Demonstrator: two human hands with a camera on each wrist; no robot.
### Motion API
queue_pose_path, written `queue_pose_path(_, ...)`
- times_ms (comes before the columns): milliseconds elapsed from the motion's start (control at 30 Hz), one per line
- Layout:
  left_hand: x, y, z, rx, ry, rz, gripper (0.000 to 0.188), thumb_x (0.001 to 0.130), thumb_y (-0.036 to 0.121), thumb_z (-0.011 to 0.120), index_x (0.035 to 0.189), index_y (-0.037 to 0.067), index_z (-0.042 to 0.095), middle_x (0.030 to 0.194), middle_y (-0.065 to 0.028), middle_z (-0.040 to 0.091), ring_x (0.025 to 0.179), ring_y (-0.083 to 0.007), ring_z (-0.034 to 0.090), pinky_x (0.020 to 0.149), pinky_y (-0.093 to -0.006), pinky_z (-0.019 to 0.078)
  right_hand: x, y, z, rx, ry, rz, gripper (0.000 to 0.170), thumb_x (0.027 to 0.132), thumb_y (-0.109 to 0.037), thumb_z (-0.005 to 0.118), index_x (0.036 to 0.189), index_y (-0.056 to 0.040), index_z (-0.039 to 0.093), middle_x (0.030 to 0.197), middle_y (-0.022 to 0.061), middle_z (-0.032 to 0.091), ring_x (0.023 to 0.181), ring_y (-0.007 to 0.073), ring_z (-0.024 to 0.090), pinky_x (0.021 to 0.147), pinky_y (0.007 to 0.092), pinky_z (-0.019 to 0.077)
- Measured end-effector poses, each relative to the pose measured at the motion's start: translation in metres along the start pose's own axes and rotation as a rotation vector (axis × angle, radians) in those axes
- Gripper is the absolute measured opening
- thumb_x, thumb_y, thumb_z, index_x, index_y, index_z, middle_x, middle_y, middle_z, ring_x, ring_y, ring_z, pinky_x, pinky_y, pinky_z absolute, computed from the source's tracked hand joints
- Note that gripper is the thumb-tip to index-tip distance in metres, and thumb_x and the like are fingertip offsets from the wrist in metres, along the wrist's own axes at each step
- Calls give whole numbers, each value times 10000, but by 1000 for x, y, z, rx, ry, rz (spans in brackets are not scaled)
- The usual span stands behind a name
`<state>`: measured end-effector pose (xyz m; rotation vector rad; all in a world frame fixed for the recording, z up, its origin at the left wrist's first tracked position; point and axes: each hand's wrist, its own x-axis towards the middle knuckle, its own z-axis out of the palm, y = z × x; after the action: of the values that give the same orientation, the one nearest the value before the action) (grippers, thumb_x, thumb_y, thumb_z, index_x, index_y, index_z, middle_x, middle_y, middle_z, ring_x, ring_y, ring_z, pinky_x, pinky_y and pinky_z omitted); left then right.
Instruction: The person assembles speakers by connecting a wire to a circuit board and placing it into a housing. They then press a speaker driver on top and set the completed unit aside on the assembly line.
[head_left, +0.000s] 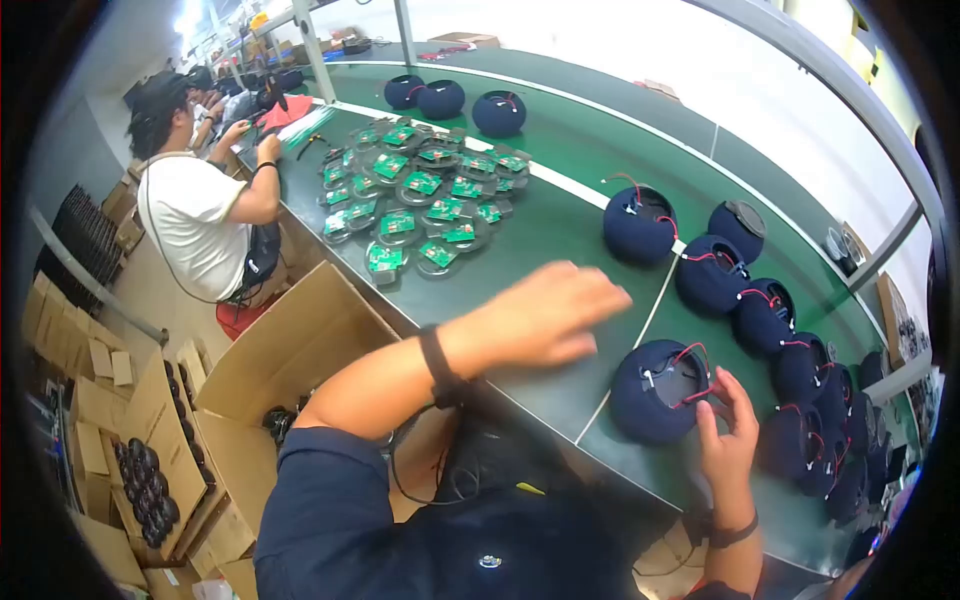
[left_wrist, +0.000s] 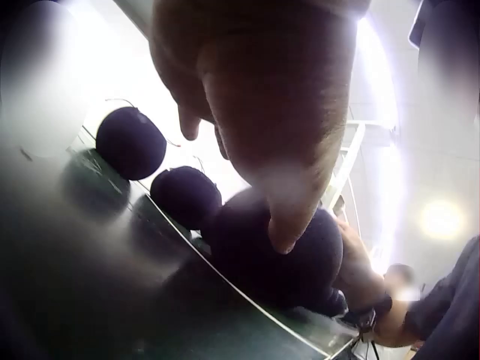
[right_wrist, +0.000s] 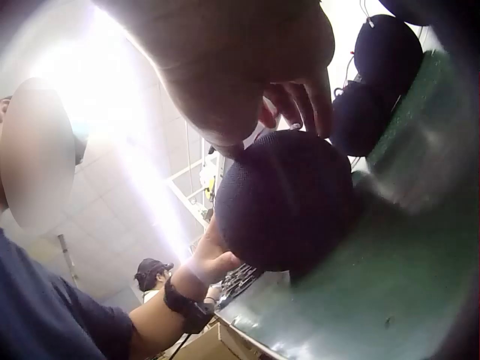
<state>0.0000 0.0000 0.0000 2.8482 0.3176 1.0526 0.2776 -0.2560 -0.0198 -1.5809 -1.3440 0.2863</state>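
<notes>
A round navy fabric-covered speaker housing (head_left: 655, 405) stands on the green table, its opening facing up with red wires and a white connector inside. My right hand (head_left: 732, 430) holds it at the right rim, thumb and fingers beside the red wires. From the right wrist view, that hand arches over the mesh-covered housing (right_wrist: 289, 202), thumb near its top and fingertips at the rim. Blurred by motion, my left hand (head_left: 545, 315) hovers left of the housing with fingers extended and nothing in it; in the left wrist view its fingers overlap the housing (left_wrist: 262, 240).
More navy housings (head_left: 712, 275) with red wires line the right side; others (head_left: 498, 113) stand at the back. Green circuit boards on dark round parts (head_left: 420, 185) cover the table's left. An open cardboard box (head_left: 300, 335) stands below the edge. Another person (head_left: 200, 200) works farther left.
</notes>
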Motion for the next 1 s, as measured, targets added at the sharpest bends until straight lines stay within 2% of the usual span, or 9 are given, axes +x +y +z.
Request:
queue_pose_path(100,-31,-50,-13,229,146,-287,422,826,104,736,1227,14,644,1144,-189,678,1131,-378,634,931,-488,525,-9,0,-13,-49,-5,50,246,916,-34,713,1154,18,676,1104,121,677,958,169,650,852,297,530)
queue_pose_path(200,-58,-103,-39,515,-76,-579,488,900,274,727,1321,54,614,1330,-143,612,1323,-334,504,1072,-501,431,-3,8,-14,40,-79,141,120,904,12,702,1016,23,660,962,66,626,831,124,583,764,256,483)
queue_pose_path(433,-62,-129,-47,304,-295,-576,363,923,239,713,1253,106,645,1246,-94,683,1275,-279,577,1085,-496,399,9,-6,-9,-61,-12,-135,159,893,34,697,1051,26,680,933,92,656,850,173,619,810,287,502)
queue_pose_path(667,-69,-121,-34,280,15,-561,271,930,162,679,1193,100,709,1187,-62,732,1169,-247,646,1087,-452,357,16,-8,3,58,-26,-186,188,897,40,696,1084,28,709,1004,142,709,935,215,674,874,325,521)
queue_pose_path(733,-66,-117,-31,209,184,-613,233,942,154,655,1150,80,732,1139,-93,743,1096,-275,671,985,-434,439,20,-8,7,102,-32,-197,187,917,31,689,1104,23,703,991,131,725,923,206,682,882,320,519)
queue_pose_path(833,-39,-61,-33,-11,313,-766,222,961,113,615,1144,57,728,1101,-135,741,1095,-305,682,906,-397,520,23,-10,13,237,-73,-100,250,940,18,677,1190,29,662,997,120,742,949,188,689,893,314,519)
queue_pose_path(900,-36,-35,-14,-286,289,-584,265,962,30,585,1194,56,708,1099,-135,740,1163,-303,668,967,-381,522,29,-9,15,210,-109,-98,304,960,8,664,1257,40,601,1025,124,752,973,173,694,909,317,525)
queue_pose_path(967,-38,-10,16,-302,265,-325,301,939,-64,557,1191,46,680,1102,-125,742,1160,-308,676,1014,-375,515,33,-14,16,459,-139,132,304,969,6,653,1260,45,576,1042,136,755,989,173,701,939,330,532)
queue_pose_path(1000,-37,10,17,-341,147,-388,288,910,-113,553,1134,38,653,1172,-132,733,1204,-322,665,1047,-388,506,35,-16,17,592,-157,218,286,976,1,642,1251,37,572,1057,141,756,988,179,707,970,343,534)
